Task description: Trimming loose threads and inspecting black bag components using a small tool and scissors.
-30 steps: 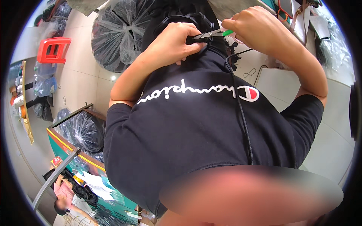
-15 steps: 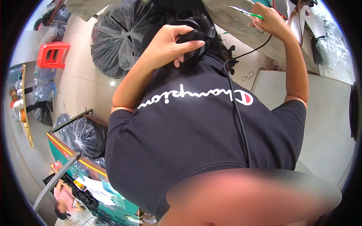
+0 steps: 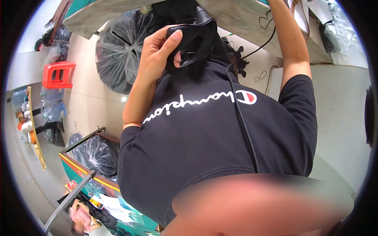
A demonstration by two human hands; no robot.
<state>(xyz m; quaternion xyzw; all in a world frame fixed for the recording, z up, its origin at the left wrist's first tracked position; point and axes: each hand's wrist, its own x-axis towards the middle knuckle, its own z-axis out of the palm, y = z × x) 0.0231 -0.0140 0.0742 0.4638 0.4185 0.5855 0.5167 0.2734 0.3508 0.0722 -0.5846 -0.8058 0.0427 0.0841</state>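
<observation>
From where I sit at the far end of the feed, the left hand [image 3: 155, 51] is closed around a glossy black piece [image 3: 198, 34], thumb [image 3: 173, 39] pressed along its near face, with a fingertip [image 3: 177, 58] showing through an opening in it. The piece hangs over the wearer's lap, just beyond the chest of the black shirt [image 3: 197, 137]. I read its long axis as slanting from lower left, near the palm, to upper right, where a shiny curved end points away from the wearer, toward the grey table panel [image 3: 244, 17]. Black lies on black there, so I can't make out exactly where its lower end stops. The right forearm [image 3: 294, 43] runs up past the top edge of my view; the right hand is beyond it, so I can't tell whether that one is open or gripping anything. A black cord [image 3: 241, 114] crosses the shirt and bends off toward the panel. Left of the held piece I see a plastic-wrapped bundle [image 3: 120, 55] on the floor, and farther left a red stool [image 3: 59, 74]
</observation>
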